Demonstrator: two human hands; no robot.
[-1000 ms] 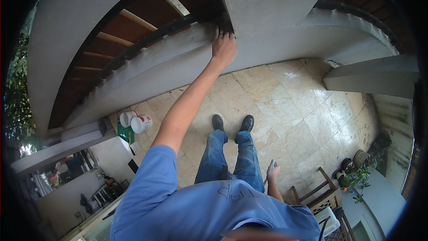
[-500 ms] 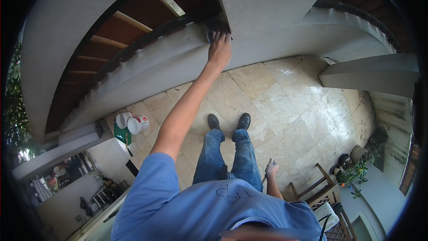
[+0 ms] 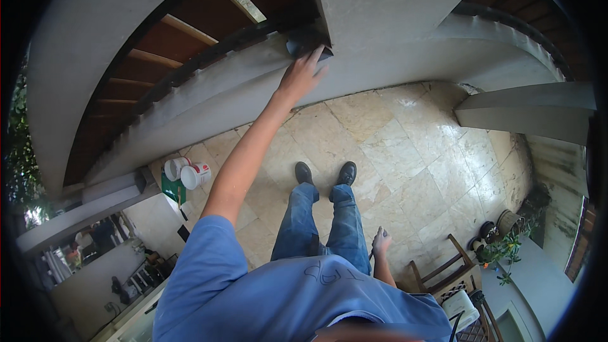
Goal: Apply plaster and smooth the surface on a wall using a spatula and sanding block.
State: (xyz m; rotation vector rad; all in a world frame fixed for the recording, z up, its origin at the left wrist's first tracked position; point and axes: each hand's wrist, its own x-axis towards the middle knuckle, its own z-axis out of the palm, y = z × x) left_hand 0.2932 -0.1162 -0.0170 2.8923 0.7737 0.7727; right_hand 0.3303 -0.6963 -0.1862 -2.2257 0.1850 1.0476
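Note:
My left arm stretches up to the window ledge. My left hand is at the ledge's corner, its fingers stretched out and thumb apart, slightly blurred. Its fingertips reach a dark, curled sheet on the ledge; the sheet looks like sandpaper, and one corner juts past the edge. The hand does not appear to grip it. Low at my right side, my right hand is closed, with a thin bit of something showing beside it. What that is cannot be made out.
Two white buckets stand on a green mat at the left. A wooden chair and potted plants are at the lower right. A wall ledge juts out at the right, above the stone-tiled floor.
My left hand has drawn slightly back and down from the corner, its fingers opening, so more of the dark sheet shows. My right hand has shifted slightly left.

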